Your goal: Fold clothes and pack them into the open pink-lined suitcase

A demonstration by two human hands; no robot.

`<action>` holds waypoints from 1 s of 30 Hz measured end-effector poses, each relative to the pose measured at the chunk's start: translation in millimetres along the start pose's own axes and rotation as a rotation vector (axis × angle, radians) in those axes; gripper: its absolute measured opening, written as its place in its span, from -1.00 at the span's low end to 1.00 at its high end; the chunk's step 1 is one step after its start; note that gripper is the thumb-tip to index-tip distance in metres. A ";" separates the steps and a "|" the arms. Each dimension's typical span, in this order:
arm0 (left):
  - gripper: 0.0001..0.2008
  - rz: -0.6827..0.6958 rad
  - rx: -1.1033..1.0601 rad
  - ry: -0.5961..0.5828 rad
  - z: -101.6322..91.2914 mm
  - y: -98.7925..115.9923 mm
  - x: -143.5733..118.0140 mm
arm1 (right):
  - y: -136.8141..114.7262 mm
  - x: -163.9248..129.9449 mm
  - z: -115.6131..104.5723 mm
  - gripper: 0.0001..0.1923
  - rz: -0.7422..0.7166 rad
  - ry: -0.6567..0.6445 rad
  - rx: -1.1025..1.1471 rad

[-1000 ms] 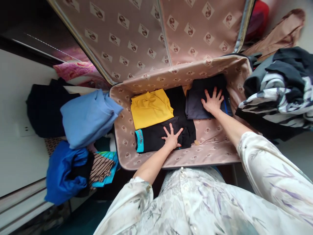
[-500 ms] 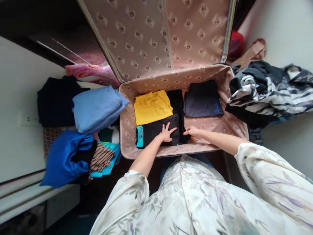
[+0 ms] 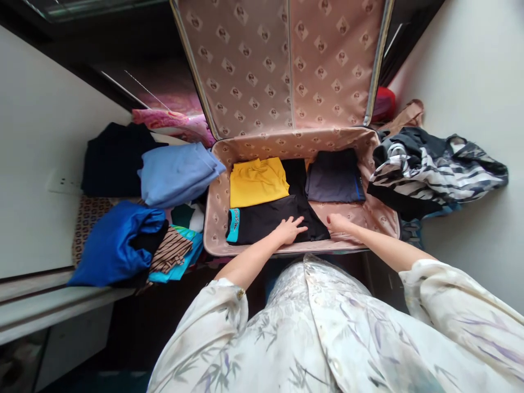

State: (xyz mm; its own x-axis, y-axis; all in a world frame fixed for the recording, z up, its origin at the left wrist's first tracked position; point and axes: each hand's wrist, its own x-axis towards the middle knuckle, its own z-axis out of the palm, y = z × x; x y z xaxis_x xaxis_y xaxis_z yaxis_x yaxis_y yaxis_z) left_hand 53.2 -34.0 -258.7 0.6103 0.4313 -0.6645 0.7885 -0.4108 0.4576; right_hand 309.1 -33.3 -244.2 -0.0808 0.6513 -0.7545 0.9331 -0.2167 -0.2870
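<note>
A black garment (image 3: 262, 221) with a turquoise "SPORT" band lies flat along the front of an open suitcase (image 3: 223, 249). My left hand (image 3: 291, 231) rests on it, palm down with fingers spread. At the garment's right end, my right hand (image 3: 337, 223) is closed in a pinch by the black edge; its fingertips are partly hidden. Behind the banded part sits a folded yellow garment (image 3: 259, 182). A dark grey folded garment with a blue stripe (image 3: 334, 176) lies in the back right of the case.
The raised lid (image 3: 270, 65) stands behind. Left of the case are piled a light blue garment (image 3: 176, 173), a navy one (image 3: 117, 158), a bright blue one (image 3: 117, 245) and a striped one (image 3: 171, 250). Black-and-white clothes (image 3: 438, 173) heap at the right, against the wall.
My right hand has moved right, and the black garment's right end now spreads further that way. My left hand has slid slightly right over the cloth. The camera view has shifted.
</note>
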 end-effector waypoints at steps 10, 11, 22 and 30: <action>-0.48 -0.069 -0.056 -0.229 2.4 22.3 39.0 | 37.3 -90.7 -43.9 -0.78 -0.168 0.262 0.198; -0.49 -0.053 -0.054 -0.223 -0.4 22.7 37.6 | 45.0 -101.8 -48.8 -0.79 -0.175 0.304 0.266; -0.48 0.090 -0.249 0.092 -27.5 58.2 5.3 | 152.3 -154.8 -149.7 -0.43 -0.046 1.126 0.197; -0.50 0.075 -0.557 0.255 -40.2 65.8 -27.0 | 126.9 -109.7 -195.6 -0.52 0.078 1.014 0.023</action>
State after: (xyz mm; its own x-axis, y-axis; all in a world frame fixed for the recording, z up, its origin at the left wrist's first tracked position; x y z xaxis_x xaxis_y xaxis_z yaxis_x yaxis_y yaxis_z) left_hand 91.7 -40.4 -186.9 0.6107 0.6239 -0.4877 0.6215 0.0040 0.7834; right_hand 504.9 10.0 -82.4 0.3256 0.9420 0.0817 0.9152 -0.2923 -0.2774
